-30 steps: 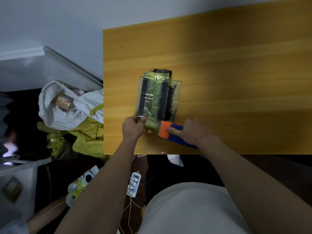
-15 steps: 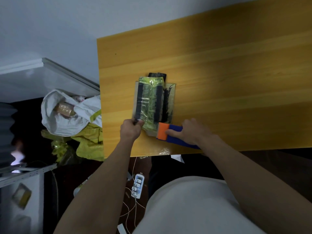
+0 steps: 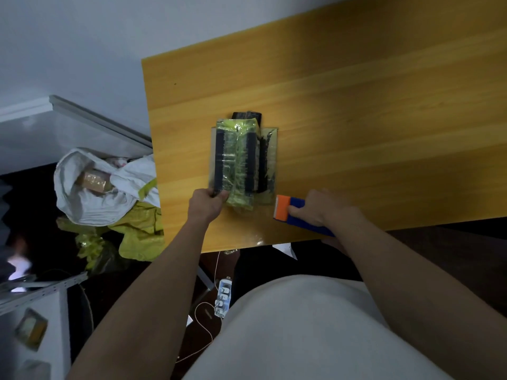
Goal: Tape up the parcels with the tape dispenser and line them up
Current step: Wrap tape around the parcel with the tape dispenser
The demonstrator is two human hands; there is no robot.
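left hand [image 3: 207,205]: fingers curled, pinching the near left corner of the parcel [image 3: 238,163] and holding it down on the table [image 3: 356,111]. right hand [image 3: 318,208]: fingers wrapped round the blue handle of the tape dispenser [image 3: 295,213], index finger laid along its top; the dispenser's orange head points toward the parcel and sits just beside its near right corner, apart from it.

parcel: lies flat near the table's left front corner, long side running away from the person. dark body wrapped in yellow-green plastic under glossy clear tape, with tape margins stuck out to both sides. a dark end shows past the far edge. a shiny strip of tape lies on the wood between parcel and front edge.

off the table, at left: a white sack [image 3: 90,193] holding a brown taped package, yellow-green bags [image 3: 137,234] beneath. a power strip [image 3: 223,297] on the floor.
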